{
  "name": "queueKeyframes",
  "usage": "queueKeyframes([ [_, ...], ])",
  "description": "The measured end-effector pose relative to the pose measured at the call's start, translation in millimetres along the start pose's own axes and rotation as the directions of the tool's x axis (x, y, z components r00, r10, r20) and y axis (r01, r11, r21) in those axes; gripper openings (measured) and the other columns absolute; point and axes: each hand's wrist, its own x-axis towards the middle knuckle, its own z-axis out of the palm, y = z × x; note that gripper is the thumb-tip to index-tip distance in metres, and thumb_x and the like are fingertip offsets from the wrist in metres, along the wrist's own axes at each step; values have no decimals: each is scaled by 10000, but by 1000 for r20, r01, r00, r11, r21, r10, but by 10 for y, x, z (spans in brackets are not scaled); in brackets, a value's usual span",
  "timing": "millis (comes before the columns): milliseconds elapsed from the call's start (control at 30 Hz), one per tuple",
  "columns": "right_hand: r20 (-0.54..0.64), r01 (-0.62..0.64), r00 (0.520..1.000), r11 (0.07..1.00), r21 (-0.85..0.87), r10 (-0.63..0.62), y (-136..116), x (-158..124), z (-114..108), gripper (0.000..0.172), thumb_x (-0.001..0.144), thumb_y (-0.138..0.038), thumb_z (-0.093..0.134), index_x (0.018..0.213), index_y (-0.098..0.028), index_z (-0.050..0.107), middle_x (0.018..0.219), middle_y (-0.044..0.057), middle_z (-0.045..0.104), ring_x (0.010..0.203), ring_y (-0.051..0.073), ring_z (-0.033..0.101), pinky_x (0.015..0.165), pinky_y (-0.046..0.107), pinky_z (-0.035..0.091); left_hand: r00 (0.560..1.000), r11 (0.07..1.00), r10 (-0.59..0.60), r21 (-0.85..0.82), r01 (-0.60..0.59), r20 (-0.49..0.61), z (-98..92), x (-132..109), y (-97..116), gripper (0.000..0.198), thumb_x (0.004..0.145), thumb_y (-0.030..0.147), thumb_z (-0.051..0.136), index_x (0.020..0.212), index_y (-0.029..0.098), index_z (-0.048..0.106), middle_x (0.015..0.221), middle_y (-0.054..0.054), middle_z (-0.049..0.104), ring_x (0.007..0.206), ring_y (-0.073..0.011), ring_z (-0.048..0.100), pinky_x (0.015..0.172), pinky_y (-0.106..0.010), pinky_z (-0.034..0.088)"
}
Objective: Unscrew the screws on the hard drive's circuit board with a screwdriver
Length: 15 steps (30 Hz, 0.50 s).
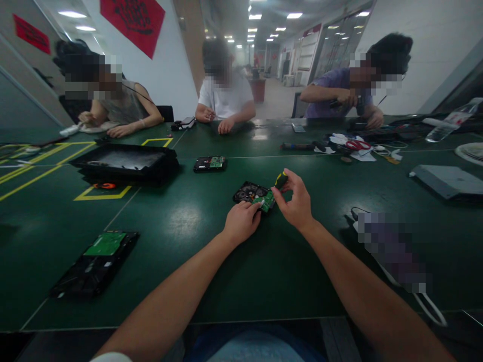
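Note:
A black hard drive (pixel 249 192) with a green circuit board (pixel 266 201) lies on the table in front of me. My left hand (pixel 243 221) grips its near edge, fingers resting by the board. Between the thumb and fingers of my right hand (pixel 296 201) is a yellow-and-black screwdriver (pixel 280 179), tilted, its handle up and its lower end over the right side of the board. My fingers hide the screwdriver's tip. A second, larger-looking hard drive (pixel 94 264) lies at the left, and a third hard drive (pixel 210 163) sits farther back.
Black stacked trays (pixel 124 163) stand at the back left, by an orange-handled tool (pixel 104 185). A blurred-out item with a strap (pixel 392 251) and a grey flat box (pixel 449 181) lie right. Cables and papers (pixel 358 146) clutter the back right. Three people sit across the green table (pixel 211 271).

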Motion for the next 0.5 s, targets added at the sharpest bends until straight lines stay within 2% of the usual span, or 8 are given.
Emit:
queueKeyframes([
  [133, 30, 5, 1000, 999, 40, -6, -21, 7, -1, 629, 969, -324, 599, 1543, -301, 342, 1344, 119, 614, 925, 226, 710, 887, 457, 635, 1000, 1000, 9, -14, -9, -14, -1, 0, 5, 347, 983, 286, 519, 1270, 174, 679, 1006, -102, 736, 1008, -248, 668, 917, -381, 539],
  [233, 18, -10, 1000, 1000, 30, 10, -22, 11, 6, 649, 967, -337, 609, 1550, -294, 327, 1357, 129, 610, 911, 230, 714, 871, 454, 642, 1000, 1000, 3, -15, -4, -22, -9, -1, 14, 335, 977, 281, 528, 1249, 164, 684, 1005, -109, 736, 999, -253, 672, 908, -387, 545],
  [400, 1, 6, 1000, 998, -59, -6, 2, 17, -8, 674, 941, -383, 658, 1541, -311, 361, 1281, 112, 626, 867, 238, 688, 816, 475, 648, 999, 1000, 2, -21, -3, -36, -10, -7, 13, 324, 981, 278, 521, 1235, 171, 693, 997, -105, 737, 990, -250, 674, 892, -382, 547],
  [500, 33, 26, 999, 998, -63, -24, -12, 20, -23, 673, 956, -364, 634, 1559, -310, 341, 1278, 113, 627, 915, 248, 687, 850, 481, 641, 999, 1000, 11, -26, -12, -35, -11, -9, 10, 316, 982, 277, 522, 1228, 182, 698, 999, -101, 737, 990, -243, 672, 892, -375, 545],
])
